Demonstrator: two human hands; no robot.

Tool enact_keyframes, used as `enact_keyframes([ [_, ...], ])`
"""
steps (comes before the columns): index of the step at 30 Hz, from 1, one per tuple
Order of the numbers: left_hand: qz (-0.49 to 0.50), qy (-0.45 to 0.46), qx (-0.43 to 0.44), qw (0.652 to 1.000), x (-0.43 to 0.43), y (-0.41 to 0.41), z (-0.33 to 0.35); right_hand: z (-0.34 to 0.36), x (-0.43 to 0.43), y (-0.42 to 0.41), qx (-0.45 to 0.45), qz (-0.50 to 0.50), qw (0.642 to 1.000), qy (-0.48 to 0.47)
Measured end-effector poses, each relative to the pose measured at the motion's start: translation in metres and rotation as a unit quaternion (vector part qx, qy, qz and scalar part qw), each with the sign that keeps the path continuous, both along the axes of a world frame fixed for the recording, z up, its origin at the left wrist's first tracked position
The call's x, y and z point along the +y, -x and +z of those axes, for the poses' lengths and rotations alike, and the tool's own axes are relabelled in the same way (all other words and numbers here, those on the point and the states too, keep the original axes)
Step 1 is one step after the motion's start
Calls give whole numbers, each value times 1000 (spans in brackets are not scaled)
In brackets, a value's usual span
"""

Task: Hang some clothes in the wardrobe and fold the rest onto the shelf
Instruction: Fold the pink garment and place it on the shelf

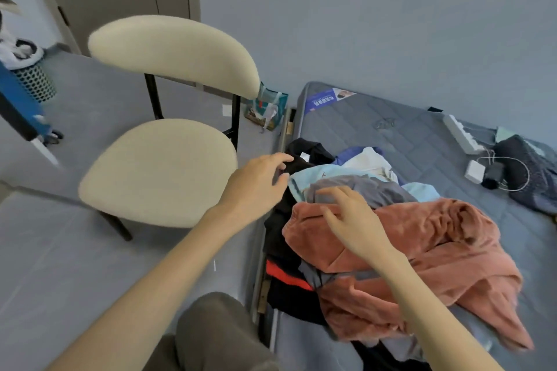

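While we are leaning over the bed (422,135), our right hand (352,217) is resting with spread, relaxed fingers on the pink garment (437,238) and the grey garment (361,187) at the top of the pile, gripping nothing yet. Just beyond, our left hand (259,181) is reaching with loosely parted fingers toward the black garment (307,153) at the near-left edge of the pile; whether it is touching the cloth we cannot tell, and it is not closing on anything. Both hands are well apart from each other.

All the clothes are lying heaped on the mattress, with a light blue garment (313,175) and a white one (367,159) tucked among them, so nothing is hung or folded yet, and the wardrobe itself is not plainly showing.

To do this step well, we are judging it best to single out one piece: pinching the black garment near its collar label (303,155), lifting it straight up while the right hand is holding the rest of the pile down, so the tangled pieces are not dragging off the bed edge.

Farther off, a cream chair (156,172) is standing beside the bed, and a power strip (461,132) and charger (474,171) are lying toward the wall.
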State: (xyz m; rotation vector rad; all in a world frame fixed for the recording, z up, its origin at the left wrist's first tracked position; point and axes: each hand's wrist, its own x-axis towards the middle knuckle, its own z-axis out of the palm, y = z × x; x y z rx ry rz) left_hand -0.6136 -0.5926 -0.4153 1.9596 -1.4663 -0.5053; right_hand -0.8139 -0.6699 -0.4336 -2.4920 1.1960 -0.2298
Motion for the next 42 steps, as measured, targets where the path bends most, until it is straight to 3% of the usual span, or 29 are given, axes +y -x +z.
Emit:
enact_keyframes([
  [7, -62, 42, -34, 997, -39, 58, -84, -69, -41, 75, 112, 5, 988, 102],
  [14, -73, 74, -7, 994, -60, 151, -108, -80, -65, 188, 88, -47, 981, 164],
  [19, -107, 59, -73, 990, -75, 214, -113, -95, -75, 245, 86, -154, 958, 227],
  [28, -90, -34, -120, 988, -87, 254, -145, -124, -94, 267, -18, -292, 940, 176],
  [37, -82, 36, -191, 977, -81, 253, -161, -135, -102, 260, -135, -242, 939, 206],
  [42, -24, 108, -118, 987, -71, 224, -145, -91, -91, 228, -241, -137, 922, 270],
])
